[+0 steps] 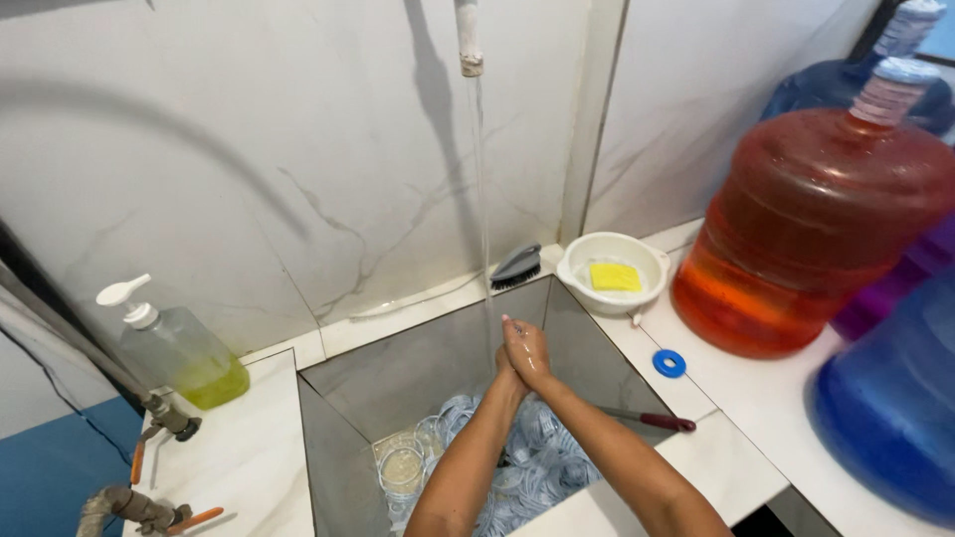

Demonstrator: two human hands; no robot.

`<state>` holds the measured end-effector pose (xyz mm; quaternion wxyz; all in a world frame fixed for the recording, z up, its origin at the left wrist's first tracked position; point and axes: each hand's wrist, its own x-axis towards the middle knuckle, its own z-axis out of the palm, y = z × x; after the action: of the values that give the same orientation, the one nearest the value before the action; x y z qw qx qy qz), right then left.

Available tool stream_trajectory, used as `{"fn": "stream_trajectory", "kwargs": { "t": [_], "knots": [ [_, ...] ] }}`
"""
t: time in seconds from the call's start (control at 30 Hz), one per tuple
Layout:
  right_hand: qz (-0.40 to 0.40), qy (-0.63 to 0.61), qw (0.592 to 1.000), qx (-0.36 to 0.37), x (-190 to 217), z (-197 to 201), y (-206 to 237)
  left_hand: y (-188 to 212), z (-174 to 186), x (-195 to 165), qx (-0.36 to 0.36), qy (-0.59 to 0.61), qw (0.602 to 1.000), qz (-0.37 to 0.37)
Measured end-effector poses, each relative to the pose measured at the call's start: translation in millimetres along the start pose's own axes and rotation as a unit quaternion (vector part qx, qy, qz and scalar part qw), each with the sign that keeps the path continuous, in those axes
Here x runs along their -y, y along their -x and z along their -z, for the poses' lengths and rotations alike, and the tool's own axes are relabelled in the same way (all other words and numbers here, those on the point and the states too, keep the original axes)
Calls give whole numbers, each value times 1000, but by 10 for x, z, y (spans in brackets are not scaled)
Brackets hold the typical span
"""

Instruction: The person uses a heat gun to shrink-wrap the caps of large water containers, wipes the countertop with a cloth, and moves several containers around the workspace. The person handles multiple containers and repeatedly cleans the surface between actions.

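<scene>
My right hand and my left hand are pressed together over a deep grey sink, under a thin stream of water that falls from a white tap above. The right hand lies on top with its fingers stretched out, and the left is mostly hidden behind it. Neither hand holds anything. Below them, in the sink, lies a heap of light blue plastic rings and caps with a clear glass beside it.
A pump bottle of yellow-green liquid stands on the left counter by pipes with orange-handled valves. Behind the sink lie a grey brush and a white bowl with a yellow sponge. Large orange and blue water jugs, a blue ring and a red-handled tool are on the right.
</scene>
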<state>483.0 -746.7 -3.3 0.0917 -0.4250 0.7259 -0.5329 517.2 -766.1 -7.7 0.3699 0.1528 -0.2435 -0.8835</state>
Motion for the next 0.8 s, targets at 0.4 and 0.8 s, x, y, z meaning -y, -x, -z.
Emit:
{"fn": "stream_trajectory", "kwargs": {
  "t": [0.4,0.8],
  "knots": [
    [-46,-191,977,-84,-839,1737,651,387,-557,1113,17,-531,846,39],
    [-222,270,859,-375,-1703,5691,3089,1790,-2422,3883,327,-557,763,-20]
  ]
}}
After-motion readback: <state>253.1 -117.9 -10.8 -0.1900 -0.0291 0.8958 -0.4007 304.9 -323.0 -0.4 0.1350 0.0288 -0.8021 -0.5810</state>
